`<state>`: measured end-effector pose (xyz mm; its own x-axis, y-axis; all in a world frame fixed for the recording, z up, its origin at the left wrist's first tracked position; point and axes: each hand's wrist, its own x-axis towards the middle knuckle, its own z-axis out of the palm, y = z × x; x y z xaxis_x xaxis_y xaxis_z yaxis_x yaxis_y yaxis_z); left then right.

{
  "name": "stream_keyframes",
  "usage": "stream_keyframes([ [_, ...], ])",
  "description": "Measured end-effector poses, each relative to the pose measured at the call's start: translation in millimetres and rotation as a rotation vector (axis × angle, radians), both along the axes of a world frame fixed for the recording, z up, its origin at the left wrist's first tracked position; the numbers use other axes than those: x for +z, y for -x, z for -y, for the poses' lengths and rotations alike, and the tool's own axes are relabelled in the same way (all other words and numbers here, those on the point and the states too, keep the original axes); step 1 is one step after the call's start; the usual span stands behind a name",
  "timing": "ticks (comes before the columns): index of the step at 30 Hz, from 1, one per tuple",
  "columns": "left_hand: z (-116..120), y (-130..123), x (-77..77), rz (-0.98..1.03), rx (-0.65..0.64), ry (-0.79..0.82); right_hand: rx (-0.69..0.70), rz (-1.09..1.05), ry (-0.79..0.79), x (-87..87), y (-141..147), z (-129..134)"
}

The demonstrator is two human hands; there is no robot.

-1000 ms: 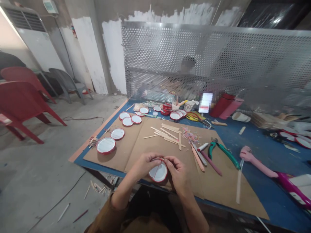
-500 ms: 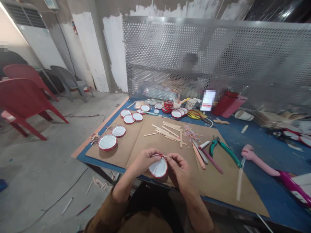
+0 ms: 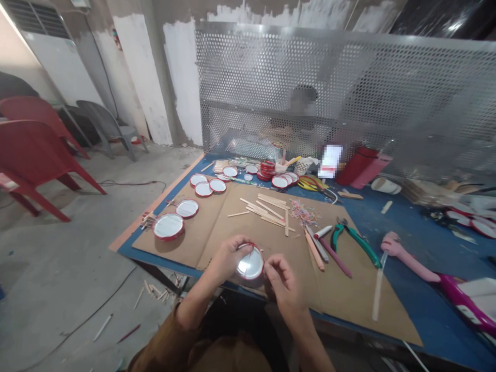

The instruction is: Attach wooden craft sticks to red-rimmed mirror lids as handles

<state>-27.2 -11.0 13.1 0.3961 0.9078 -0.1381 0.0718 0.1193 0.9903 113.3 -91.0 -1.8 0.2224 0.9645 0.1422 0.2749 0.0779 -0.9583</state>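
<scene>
A round white disc with a red rim (image 3: pixel 251 262) is tilted up over the front edge of the cardboard sheet (image 3: pixel 209 227). My left hand (image 3: pixel 229 257) grips its left side, thumb on the white face. My right hand (image 3: pixel 282 276) is at the right rim with thumb and forefinger pinched together; whatever is between them is too small to make out. Beyond the hands lie loose wooden sticks (image 3: pixel 267 209) and a tangle of coloured thread bits (image 3: pixel 304 213).
Green-handled pliers (image 3: pixel 358 242), markers (image 3: pixel 337 257) and a pink and purple glue gun (image 3: pixel 414 263) lie on the right. More red-rimmed discs (image 3: pixel 169 226) rest at left and back. Behind a perforated metal panel (image 3: pixel 248 67) a person shows faintly.
My right hand has moved from the top of the disc down to its right side. The disc's face now catches more light. The whole view has shifted slightly.
</scene>
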Motion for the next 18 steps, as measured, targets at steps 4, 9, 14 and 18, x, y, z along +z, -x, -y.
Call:
stream_keyframes([
  [4,1.9,-1.9,-2.8,-0.025,0.073,-0.071,-0.031,0.172,-0.055,6.2,5.9,11.9],
  [9,4.2,-2.3,-2.2,-0.028,0.109,-0.053,-0.064,0.317,-0.056,1.0,15.8,23.5],
  [14,5.3,-3.1,1.9,-0.003,0.152,0.020,-0.080,0.388,-0.041,-6.9,21.0,27.0],
  [18,4.7,-2.6,-1.5,0.032,0.186,0.021,-0.038,0.401,-0.012,-3.0,24.8,24.6],
])
